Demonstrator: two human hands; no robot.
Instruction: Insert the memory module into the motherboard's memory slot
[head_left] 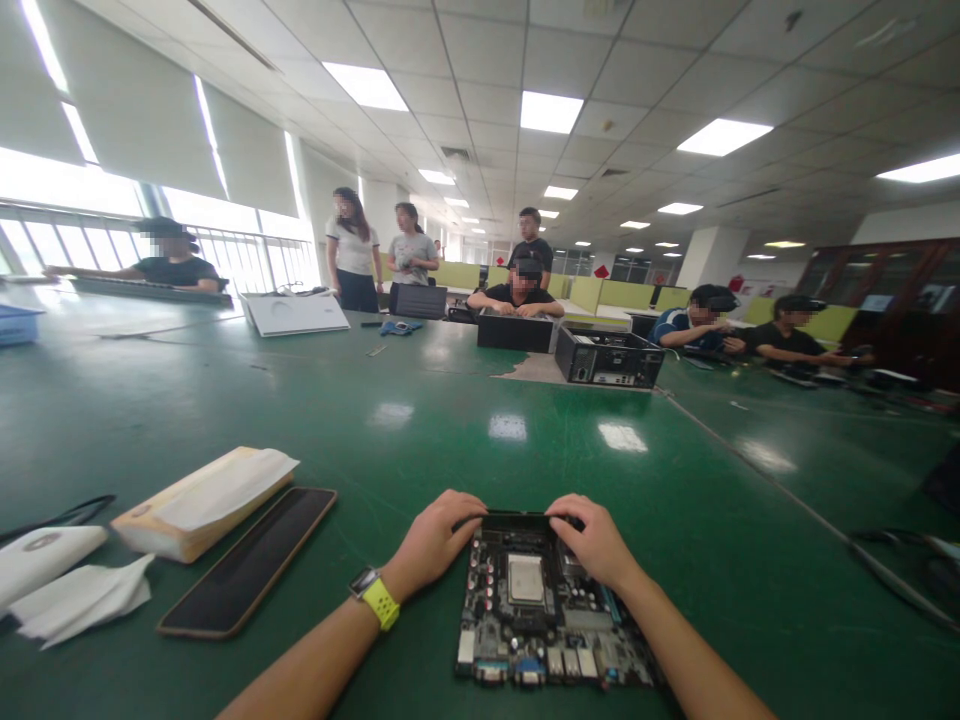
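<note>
A motherboard (540, 610) lies on the green table in front of me, ports towards me. A square silver processor (526, 579) sits in its socket. Along the board's far edge runs a thin dark strip (516, 519), shaped like a memory module; whether it is seated in a slot I cannot tell. My left hand (448, 535) is closed on its left end, thumb on the near side. At the other end my right hand (592, 540) has its fingers closed in the same way. A yellow-strapped watch (376, 596) is on my left wrist.
A black phone (251, 560), a tissue pack (202, 500) and crumpled tissue (86, 600) lie on the left. Across the green table (420, 450) stand an open computer case (609, 358) and a dark box (517, 332). Several people sit or stand beyond. Cables (900, 570) lie far right.
</note>
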